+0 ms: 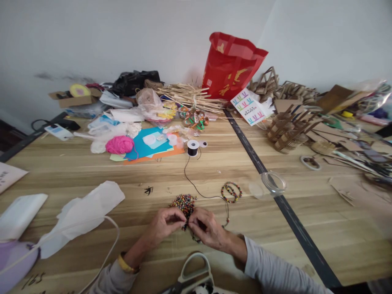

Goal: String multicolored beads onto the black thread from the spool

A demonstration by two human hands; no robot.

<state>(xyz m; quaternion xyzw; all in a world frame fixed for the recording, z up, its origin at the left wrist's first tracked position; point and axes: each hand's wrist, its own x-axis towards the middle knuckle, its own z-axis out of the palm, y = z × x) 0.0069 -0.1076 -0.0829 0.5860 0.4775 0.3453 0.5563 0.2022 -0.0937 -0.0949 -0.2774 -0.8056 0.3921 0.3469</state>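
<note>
My left hand (163, 226) and my right hand (206, 228) meet fingertip to fingertip over the wooden table (275, 253), pinching something small at the near edge of a pile of coloured beads (183, 203). A thin black cord (199, 192) runs from my right hand up to a black spool (192, 147). A partly beaded stretch of the cord hangs under my right hand. A finished beaded bracelet (231, 192) lies just right of the pile. What sits between my fingers is too small to make out.
A clear plastic lid (272, 182) lies right of the bracelet. Scissors (194, 273) rest at the near edge. White bags (82, 212) lie at left; pink yarn (119, 144), coloured paper, a red bag (229, 65) and cardboard pieces (290, 130) crowd the far side.
</note>
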